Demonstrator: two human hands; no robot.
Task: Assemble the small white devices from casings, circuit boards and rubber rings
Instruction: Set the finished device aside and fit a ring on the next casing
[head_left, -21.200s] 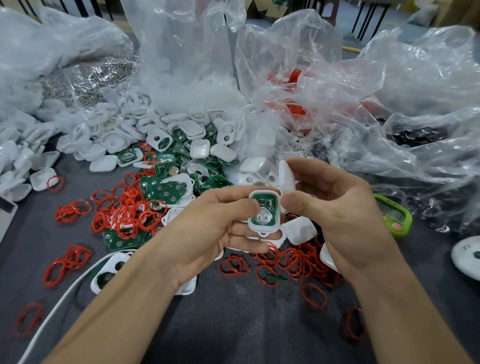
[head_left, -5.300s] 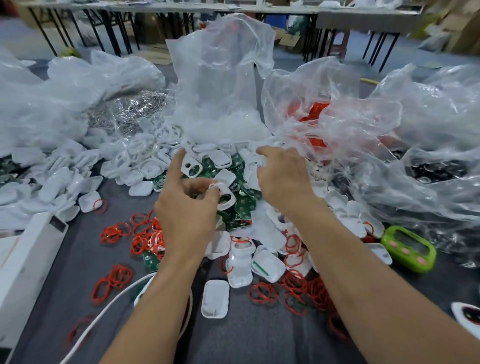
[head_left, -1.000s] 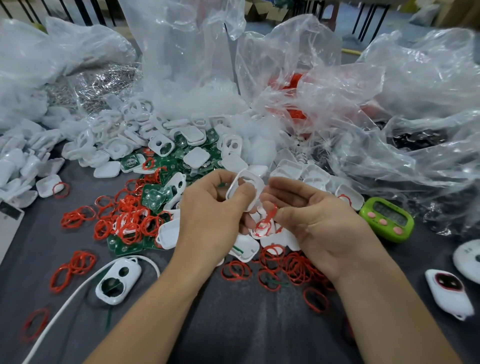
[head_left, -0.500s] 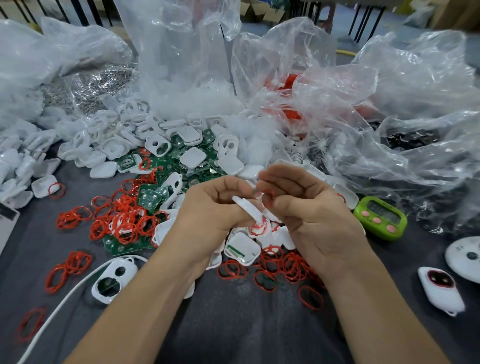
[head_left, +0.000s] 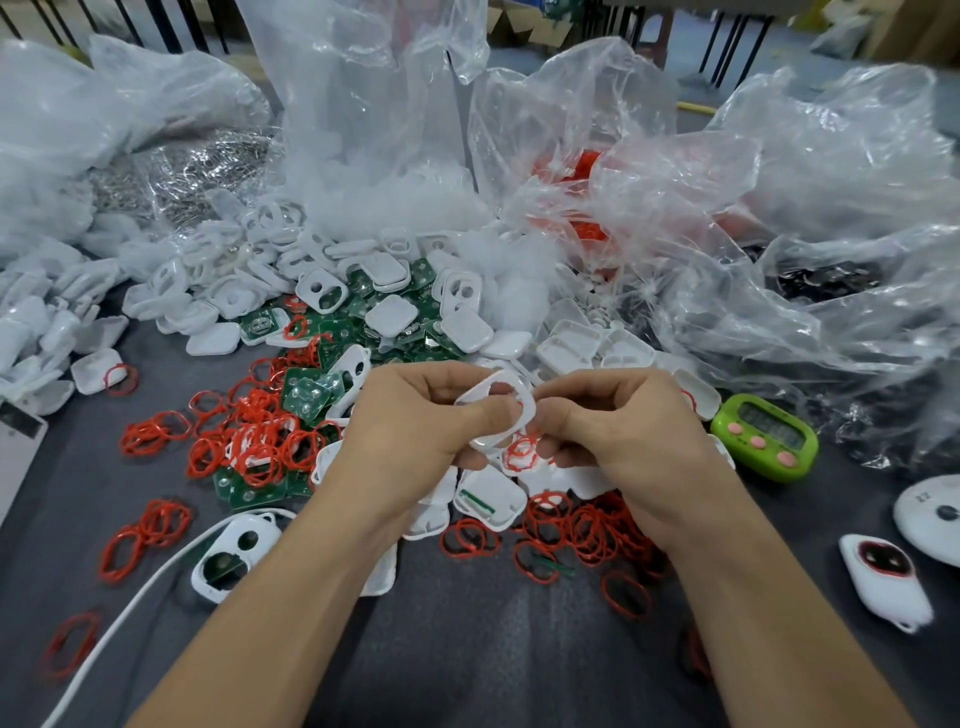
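My left hand (head_left: 415, 421) grips a white casing frame (head_left: 511, 402) with a large opening, held above the table's middle. My right hand (head_left: 618, 426) pinches a red rubber ring (head_left: 521, 451) against the frame's right edge; part of the ring hangs below it. Behind my hands lies a heap of white casings (head_left: 384, 317) mixed with green circuit boards (head_left: 306, 392). Loose red rings (head_left: 249, 441) are strewn left of and under my hands.
Crumpled clear plastic bags (head_left: 727, 208) ring the back and right. A green timer (head_left: 763, 436) sits right of my hands, an assembled white device (head_left: 885, 579) and a round white object (head_left: 930, 512) further right. A casing (head_left: 234, 553) and white cable (head_left: 130, 597) lie front left.
Half a second ago the frame was edge-on between my hands. It is now turned so that its opening faces me, and both hands have sunk slightly.
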